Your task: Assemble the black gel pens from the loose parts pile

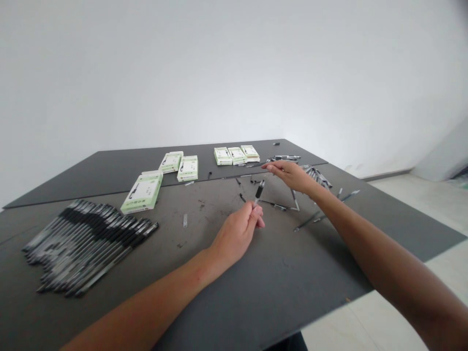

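Observation:
My left hand [237, 229], closed, grips a pen [260, 189] that points up and slightly away, its black grip end showing above the fingers. Farther out to the right, my right hand [288, 174] reaches over the table with its fingers stretched forward and apart from the pen; I see nothing in it. Beyond and beside that hand lie loose pens [317, 176] in a pile. Below it are scattered pen parts [280, 206], some dark and some clear. On the left, a broad row of pens [91, 243] lies side by side.
Green and white boxes stand on the dark table [204, 307]: a near box [142, 192], two behind it [187, 168] and a group farther back [236, 155]. A small clear piece [185, 220] lies mid-table. A white wall [183, 73] rises behind.

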`<state>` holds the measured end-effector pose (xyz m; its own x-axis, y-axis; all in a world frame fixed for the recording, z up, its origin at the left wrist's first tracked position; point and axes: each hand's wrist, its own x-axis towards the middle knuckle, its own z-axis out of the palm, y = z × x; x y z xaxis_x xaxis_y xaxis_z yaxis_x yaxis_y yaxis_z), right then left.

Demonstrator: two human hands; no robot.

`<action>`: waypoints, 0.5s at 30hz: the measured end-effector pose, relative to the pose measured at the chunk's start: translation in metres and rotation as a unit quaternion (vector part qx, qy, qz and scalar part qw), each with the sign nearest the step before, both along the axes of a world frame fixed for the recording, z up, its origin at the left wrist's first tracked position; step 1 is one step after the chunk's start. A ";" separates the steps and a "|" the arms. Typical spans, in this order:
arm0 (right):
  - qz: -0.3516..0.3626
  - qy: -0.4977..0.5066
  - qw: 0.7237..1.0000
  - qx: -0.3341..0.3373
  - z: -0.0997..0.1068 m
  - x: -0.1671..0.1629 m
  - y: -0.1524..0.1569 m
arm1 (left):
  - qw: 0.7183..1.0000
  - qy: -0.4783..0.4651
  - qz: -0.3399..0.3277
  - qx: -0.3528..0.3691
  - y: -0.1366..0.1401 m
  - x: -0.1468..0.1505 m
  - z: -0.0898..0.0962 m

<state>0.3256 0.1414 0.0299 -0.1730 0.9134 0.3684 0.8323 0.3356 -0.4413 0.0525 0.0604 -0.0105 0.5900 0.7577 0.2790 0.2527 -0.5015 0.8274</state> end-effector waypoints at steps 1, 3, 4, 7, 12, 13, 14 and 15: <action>0.036 0.086 0.996 0.000 0.002 -0.011 -0.007 | 1.000 0.001 0.000 0.001 0.000 0.000 0.000; 0.085 0.229 0.969 -0.021 0.003 -0.034 -0.020 | 1.000 0.004 0.001 0.003 0.000 0.000 -0.001; 0.097 0.291 0.951 -0.037 0.002 -0.044 -0.026 | 1.000 0.006 0.002 0.003 0.000 0.000 -0.001; 0.119 0.430 0.891 -0.086 -0.002 -0.069 -0.038 | 1.000 0.016 0.003 0.001 0.000 0.001 0.000; 0.139 0.540 0.822 -0.120 0.002 -0.082 -0.045 | 0.999 0.031 -0.006 0.005 -0.001 0.001 0.001; 0.137 0.554 0.812 -0.125 0.003 -0.082 -0.045 | 1.000 0.030 -0.005 0.006 -0.001 0.001 0.001; 0.131 0.566 0.804 -0.131 0.004 -0.081 -0.046 | 1.000 0.028 -0.003 0.006 -0.001 0.001 0.001; 0.125 0.574 0.798 -0.136 0.005 -0.081 -0.046 | 1.000 0.027 -0.001 0.005 -0.001 0.001 0.001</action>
<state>0.2450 0.0954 0.0349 -0.0532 0.9766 0.2085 -0.2510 0.1890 -0.9494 0.0532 0.0590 -0.0098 0.6067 0.7535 0.2533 0.2959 -0.5098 0.8078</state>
